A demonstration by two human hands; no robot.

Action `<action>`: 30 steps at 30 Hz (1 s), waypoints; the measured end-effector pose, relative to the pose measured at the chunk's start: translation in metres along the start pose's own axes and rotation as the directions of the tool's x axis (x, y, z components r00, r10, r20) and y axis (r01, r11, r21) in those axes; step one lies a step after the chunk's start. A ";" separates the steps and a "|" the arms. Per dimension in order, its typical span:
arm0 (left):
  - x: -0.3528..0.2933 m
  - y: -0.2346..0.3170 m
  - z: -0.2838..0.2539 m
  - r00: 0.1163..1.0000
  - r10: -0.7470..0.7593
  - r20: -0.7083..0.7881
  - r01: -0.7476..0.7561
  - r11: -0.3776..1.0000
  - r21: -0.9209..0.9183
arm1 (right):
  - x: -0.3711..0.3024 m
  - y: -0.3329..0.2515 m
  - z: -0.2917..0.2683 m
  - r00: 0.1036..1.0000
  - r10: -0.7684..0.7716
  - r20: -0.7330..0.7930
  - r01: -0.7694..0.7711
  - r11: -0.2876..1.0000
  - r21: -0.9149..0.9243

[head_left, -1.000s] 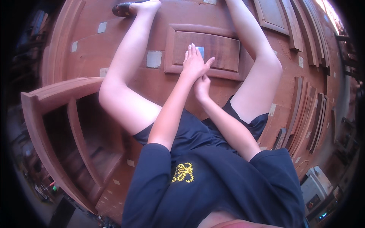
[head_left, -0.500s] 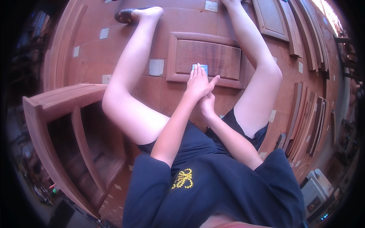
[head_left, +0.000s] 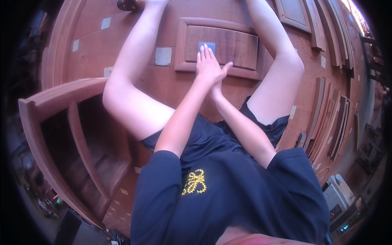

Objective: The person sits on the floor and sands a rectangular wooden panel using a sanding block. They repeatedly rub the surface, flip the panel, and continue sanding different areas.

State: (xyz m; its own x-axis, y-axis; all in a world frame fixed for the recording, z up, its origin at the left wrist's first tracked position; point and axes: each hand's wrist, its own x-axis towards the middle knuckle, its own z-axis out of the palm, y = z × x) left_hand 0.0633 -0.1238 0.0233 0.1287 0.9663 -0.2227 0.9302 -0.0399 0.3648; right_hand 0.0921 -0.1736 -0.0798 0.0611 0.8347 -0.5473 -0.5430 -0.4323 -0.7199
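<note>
On the floor between my legs lies a brown wooden panel (head_left: 237,47) with a raised frame. Near its left end a small blue-grey sheet (head_left: 210,47), sandpaper by its look, rests on the wood. My left hand (head_left: 210,67) lies palm down over it, fingers stretched forward and thumb out to the right. Crossing underneath is my right hand (head_left: 215,89); its fingers are hidden by the left, so their grip does not show. The fingertips of the left hand overlap the sheet's near part.
A wooden frame with openings (head_left: 77,126) stands by my left thigh. Wooden strips (head_left: 322,118) lie in rows at the right, with another panel (head_left: 292,14) at the far right. A grey box-shaped device (head_left: 339,194) stands at the lower right.
Both hands and the blue-grey sheet have slid farther from me over the panel and slightly left. The whole view has also shifted, so the panel appears higher.
</note>
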 end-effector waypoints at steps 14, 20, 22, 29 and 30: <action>0.017 -0.020 -0.033 0.947 -0.069 0.314 0.117 0.984 -0.137 | -0.052 -0.098 0.028 0.996 0.073 0.047 -0.051 0.930 -0.363; 0.014 -0.015 -0.031 0.946 -0.066 0.319 0.107 0.988 -0.112 | -0.039 -0.058 0.017 0.998 -0.067 -0.010 0.059 0.926 -0.372; 0.010 -0.015 -0.034 0.901 -0.023 0.433 0.088 0.988 -0.129 | -0.056 -0.089 0.024 0.992 0.121 -0.040 -0.127 0.953 -0.275; 0.034 -0.026 -0.028 0.956 -0.045 0.291 0.108 0.973 -0.205 | -0.036 -0.076 0.042 0.993 -0.073 -0.096 0.048 0.970 -0.238; 0.024 -0.026 -0.031 0.942 -0.034 0.335 0.106 0.974 -0.199 | -0.058 -0.097 0.045 0.995 0.083 -0.051 -0.095 0.943 -0.319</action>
State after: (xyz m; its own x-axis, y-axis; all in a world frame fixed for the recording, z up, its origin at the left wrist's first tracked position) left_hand 0.0316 -0.0920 0.0369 0.2049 0.8261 -0.5250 0.8513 0.1142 0.5121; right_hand 0.1040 -0.1646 0.0411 0.0585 0.7776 -0.6260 -0.2502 -0.5956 -0.7633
